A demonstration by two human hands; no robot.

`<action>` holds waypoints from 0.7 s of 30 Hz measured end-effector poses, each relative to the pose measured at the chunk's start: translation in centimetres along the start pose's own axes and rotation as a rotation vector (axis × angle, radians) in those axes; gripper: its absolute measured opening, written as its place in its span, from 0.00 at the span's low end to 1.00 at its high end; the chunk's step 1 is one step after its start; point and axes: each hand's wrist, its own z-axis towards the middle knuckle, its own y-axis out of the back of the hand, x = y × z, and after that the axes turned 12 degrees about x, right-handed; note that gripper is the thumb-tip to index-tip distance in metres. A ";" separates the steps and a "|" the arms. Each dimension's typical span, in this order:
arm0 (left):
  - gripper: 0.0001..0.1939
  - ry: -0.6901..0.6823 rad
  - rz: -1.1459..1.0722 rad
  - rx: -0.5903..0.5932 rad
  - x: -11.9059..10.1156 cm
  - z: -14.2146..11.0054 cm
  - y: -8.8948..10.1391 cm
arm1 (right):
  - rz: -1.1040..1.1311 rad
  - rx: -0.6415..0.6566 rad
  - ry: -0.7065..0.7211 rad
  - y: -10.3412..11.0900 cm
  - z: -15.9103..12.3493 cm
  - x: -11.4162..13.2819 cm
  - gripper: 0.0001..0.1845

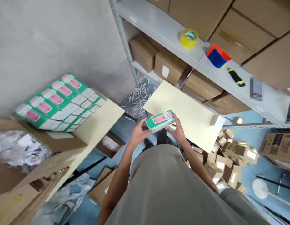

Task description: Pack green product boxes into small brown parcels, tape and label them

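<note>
Where my two hands meet: the left hand [139,132] grips one end of a slim green-and-pink cardboard box [160,121], the right hand [178,132] the other, fingers curled around it, aloft beside a cream rectangular bench [182,107].
Open brown carton [77,144] on my left: rows of green, pink and white boxes [62,104].
Far-left brown carton [5,178]: crumpled clear plastic [16,147].
Brown floor carton [107,151]: whitish plastic [111,143].
Grey metal shelf [159,29]: yellow tape roll [189,38], orange-and-blue holder [218,56].
</note>
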 end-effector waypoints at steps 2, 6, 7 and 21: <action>0.44 0.014 0.085 -0.013 -2.3 1.7 -1.6 | -0.037 -0.037 -0.041 1.3 -0.5 -1.7 0.57; 0.41 -0.029 0.155 0.035 -6.5 6.1 -4.4 | -0.055 -0.164 -0.151 4.1 -0.6 -4.3 0.48; 0.40 -0.055 0.118 0.098 -7.5 7.4 -5.0 | -0.038 -0.194 -0.163 5.0 -0.6 -4.8 0.46; 0.26 -0.270 -0.038 0.224 -16.2 22.4 -15.4 | 0.770 -0.026 -0.279 13.6 -1.1 -6.4 0.40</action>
